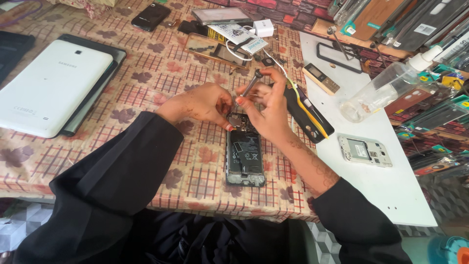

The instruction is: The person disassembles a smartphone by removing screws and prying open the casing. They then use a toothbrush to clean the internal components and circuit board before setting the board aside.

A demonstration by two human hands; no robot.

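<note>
Opened phone lies back-up on the checked cloth, battery exposed, its top end under both hands; right hand pinches a screwdriver with the tip down at the phone's upper edge, left hand presses fingertips on the same corner, clasping nothing I can make out. To do this well, I judge: keep the driver upright and seated in the screw head, turn with light fingertip pressure, left hand pinning the phone flat so it can't skate. A tablet far left, a bottle and a spare back shell right, all well apart.
</note>
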